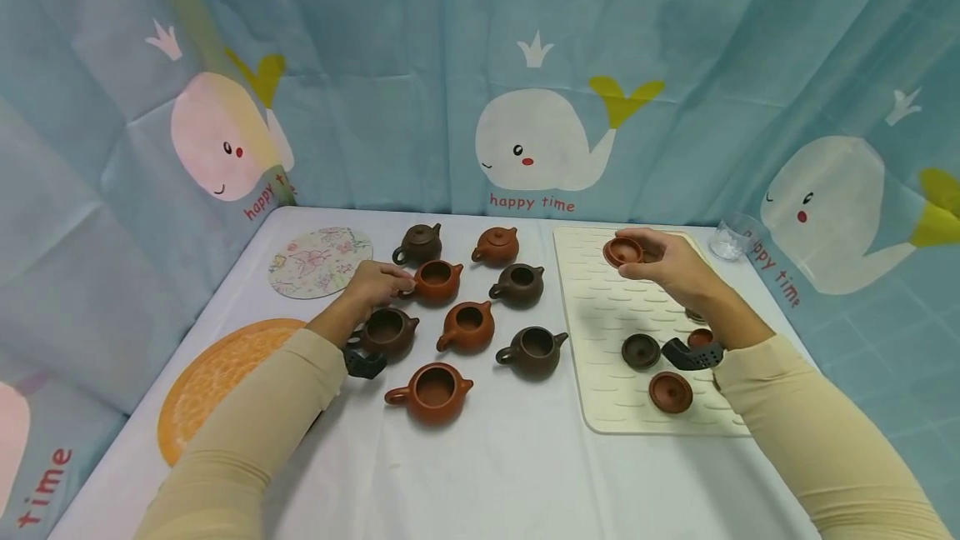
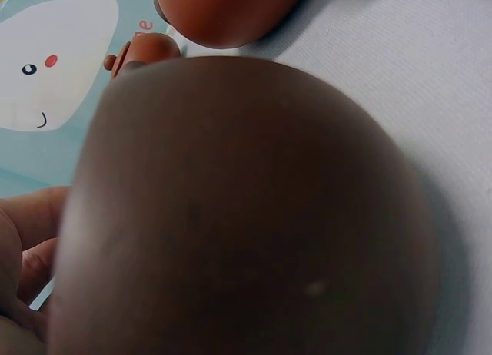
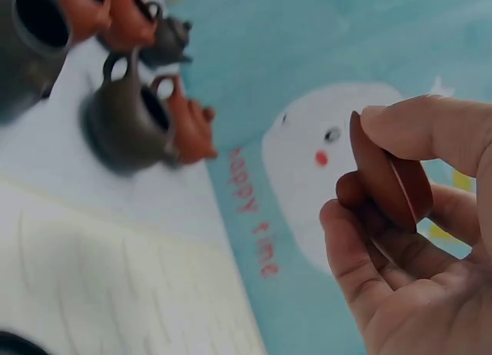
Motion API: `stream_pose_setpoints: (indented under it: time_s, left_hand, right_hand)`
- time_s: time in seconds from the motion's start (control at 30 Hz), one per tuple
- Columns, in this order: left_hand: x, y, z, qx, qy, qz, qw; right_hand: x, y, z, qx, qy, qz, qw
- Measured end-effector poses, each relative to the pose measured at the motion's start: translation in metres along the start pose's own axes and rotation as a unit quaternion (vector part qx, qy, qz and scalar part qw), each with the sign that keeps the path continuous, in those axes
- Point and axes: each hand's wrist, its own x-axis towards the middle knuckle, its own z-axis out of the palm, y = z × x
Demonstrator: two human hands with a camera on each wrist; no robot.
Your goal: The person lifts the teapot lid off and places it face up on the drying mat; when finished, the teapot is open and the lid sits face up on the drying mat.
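My right hand (image 1: 667,263) grips a reddish-brown teapot lid (image 1: 624,252) above the cream mat. In the right wrist view the lid (image 3: 384,178) appears edge-on between thumb and fingers, its round knob (image 3: 351,188) showing. My left hand (image 1: 375,286) pinches the handle of a lidless reddish teapot (image 1: 437,283), which stands on the table. Under the left wrist is a dark brown lidless teapot (image 1: 386,334); its body (image 2: 246,217) covers most of the left wrist view and hides part of the hand. Behind stand a dark lidded teapot (image 1: 422,244) and a reddish lidded one (image 1: 496,247).
More lidless teapots stand mid-table: reddish (image 1: 467,327), reddish (image 1: 435,394), dark (image 1: 519,286) and dark (image 1: 534,353). On the cream mat (image 1: 600,307) lie several lids, including a dark lid (image 1: 641,351) and a reddish lid (image 1: 671,392). An orange round mat (image 1: 217,357), floral mat (image 1: 321,261) and clear cup (image 1: 731,238) lie around.
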Motion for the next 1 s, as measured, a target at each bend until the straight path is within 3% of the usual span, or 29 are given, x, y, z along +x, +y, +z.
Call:
stream_pose_setpoints:
  time_s: [0.33, 0.63, 1.0]
  left_hand:
    - [0.000, 0.000, 0.000, -0.004, 0.001, -0.007, 1.0000]
    - [0.001, -0.002, -0.001, -0.003, 0.000, -0.006, 1.0000]
    - [0.002, -0.002, 0.000, -0.003, 0.002, -0.015, 0.9999]
  right_hand:
    - [-0.002, 0.029, -0.009, -0.035, 0.002, 0.043, 0.998]
    - [-0.001, 0.054, -0.014, -0.083, -0.021, 0.096, 0.992]
    - [0.003, 0.080, -0.014, -0.157, -0.043, 0.095, 0.982]
